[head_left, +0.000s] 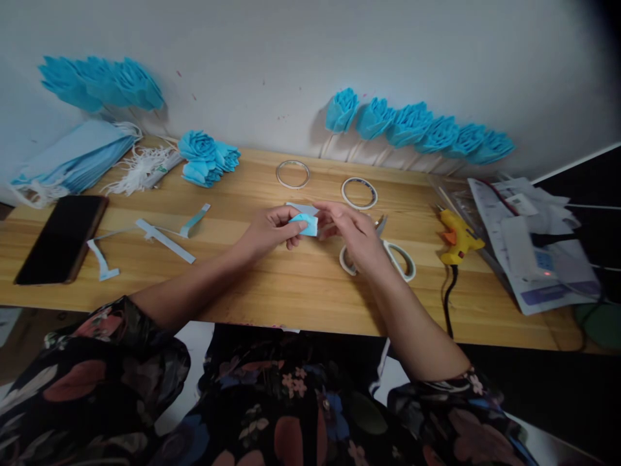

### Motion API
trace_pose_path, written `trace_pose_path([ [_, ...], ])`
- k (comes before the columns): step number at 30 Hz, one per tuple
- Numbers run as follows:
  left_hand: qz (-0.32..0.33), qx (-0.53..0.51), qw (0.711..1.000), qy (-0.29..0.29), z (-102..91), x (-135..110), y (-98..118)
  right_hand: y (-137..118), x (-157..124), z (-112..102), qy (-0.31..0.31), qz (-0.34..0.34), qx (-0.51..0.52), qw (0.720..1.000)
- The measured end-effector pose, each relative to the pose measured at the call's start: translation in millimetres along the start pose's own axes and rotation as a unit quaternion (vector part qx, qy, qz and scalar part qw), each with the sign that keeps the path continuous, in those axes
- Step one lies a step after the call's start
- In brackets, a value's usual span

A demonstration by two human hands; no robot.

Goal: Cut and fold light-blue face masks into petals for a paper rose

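Over the middle of the table, my left hand (277, 228) is closed on a small folded piece of blue fabric (305, 224), with the thumb pressed on its front. A paler flap of material (301, 208) shows just behind it. My right hand (350, 233) is close to the right edge of the piece, its fingers bent and apart; whether they touch it I cannot tell. Beneath the right hand lies a pair of scissors with white handles (403, 260), partly covered by that hand. Two tape rings, one thin (293, 161) and one white (343, 191), lie beyond the hands.
Blue fabric flowers on sticks (408, 124) lean on the wall; more flowers (200, 147) lie left. Face masks (80, 158), white ear loops (138, 167), a phone (62, 239) and cut strips (167, 241) are left. A yellow glue gun (460, 239) and power strip (526, 249) are right.
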State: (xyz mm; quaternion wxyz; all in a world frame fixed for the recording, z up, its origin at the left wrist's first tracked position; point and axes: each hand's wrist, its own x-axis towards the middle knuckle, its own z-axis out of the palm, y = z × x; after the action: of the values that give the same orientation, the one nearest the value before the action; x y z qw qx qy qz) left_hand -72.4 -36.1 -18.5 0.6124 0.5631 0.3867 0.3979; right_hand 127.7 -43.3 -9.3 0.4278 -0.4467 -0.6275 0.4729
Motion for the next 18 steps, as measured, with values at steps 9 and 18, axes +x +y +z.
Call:
trace_pose_path([
  [9, 0.017, 0.044, 0.999, 0.011, 0.0, -0.5, -0.8, -6.2, 0.3, 5.6, -0.046, 0.062, 0.025, 0.997],
  [18, 0.007, 0.035, 0.999, -0.004, 0.8, -0.8, 2.6, -2.3, 0.5, 6.1, -0.03, 0.028, -0.028, 0.999],
])
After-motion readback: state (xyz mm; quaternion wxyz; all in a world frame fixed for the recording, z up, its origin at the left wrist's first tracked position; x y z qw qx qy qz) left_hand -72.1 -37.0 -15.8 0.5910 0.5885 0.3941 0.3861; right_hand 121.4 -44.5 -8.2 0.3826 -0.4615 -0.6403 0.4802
